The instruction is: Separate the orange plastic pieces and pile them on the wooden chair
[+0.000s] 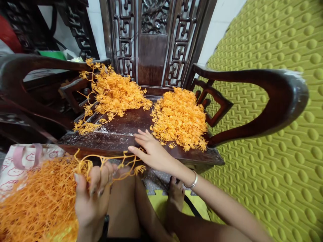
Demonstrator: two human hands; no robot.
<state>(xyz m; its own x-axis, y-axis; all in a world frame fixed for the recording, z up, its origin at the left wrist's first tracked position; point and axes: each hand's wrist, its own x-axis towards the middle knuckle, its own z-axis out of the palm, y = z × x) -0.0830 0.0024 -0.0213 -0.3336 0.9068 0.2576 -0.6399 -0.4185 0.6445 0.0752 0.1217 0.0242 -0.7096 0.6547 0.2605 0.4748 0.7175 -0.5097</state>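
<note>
My left hand [94, 191] is closed around an orange plastic sprig [113, 158], whose thin branched stem reaches right, with a small spidery flower at its end. My right hand [148, 149] has its fingers stretched out over the front edge of the dark wooden chair seat [123, 126]; nothing shows in its grip. Just beyond it lies a dense heap of small orange plastic flowers [179, 117]. A looser pile of orange sprigs [116, 90] rests at the seat's left, with some strands trailing over toward the armrest.
At lower left, a mass of tangled orange stems [42, 198] sits beside a white bag [20, 164] with pink handles. Curved armrests flank the seat, left [15, 70] and right [282, 90]. A carved backrest [152, 57] rises behind. Yellow-green bumpy matting [277, 168] covers the right side.
</note>
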